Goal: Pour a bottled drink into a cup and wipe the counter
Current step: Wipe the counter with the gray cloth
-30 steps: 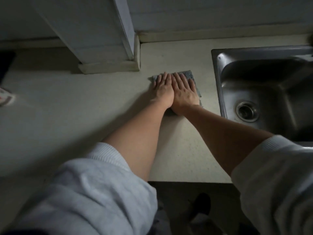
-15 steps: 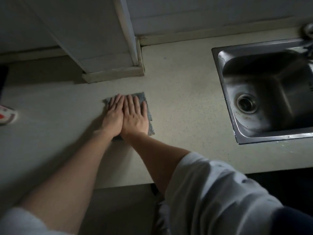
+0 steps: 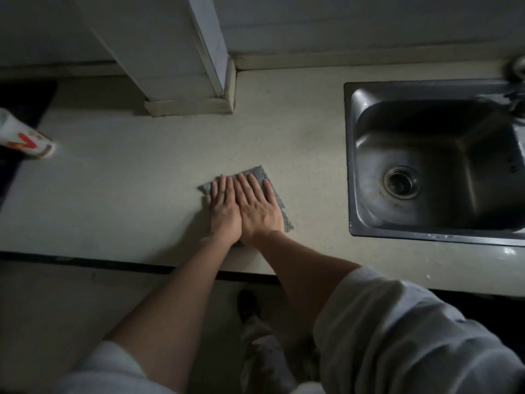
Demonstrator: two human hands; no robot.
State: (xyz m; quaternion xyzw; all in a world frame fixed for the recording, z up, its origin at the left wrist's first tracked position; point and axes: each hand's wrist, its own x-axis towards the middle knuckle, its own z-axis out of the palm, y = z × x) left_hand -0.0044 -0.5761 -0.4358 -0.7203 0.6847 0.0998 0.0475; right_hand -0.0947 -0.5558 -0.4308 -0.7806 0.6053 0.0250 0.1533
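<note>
A grey cloth (image 3: 262, 173) lies flat on the pale counter (image 3: 127, 194), near its front edge and left of the sink. My left hand (image 3: 223, 210) and my right hand (image 3: 258, 207) press on it side by side, fingers straight and pointing away from me. Most of the cloth is hidden under the hands. A white cup with a red mark (image 3: 24, 136) stands at the far left edge of the view. No bottle is in view.
A steel sink (image 3: 352, 155) with a round drain is set into the counter on the right. A white cabinet column (image 3: 187, 81) comes down onto the counter behind the cloth. A dark strip (image 3: 20, 100) lies at far left. The floor and my shoe show below.
Both hands have slid the cloth across the counter: first from beside the sink to the left, then back toward the front edge of the counter. The camera view has shifted as well.
</note>
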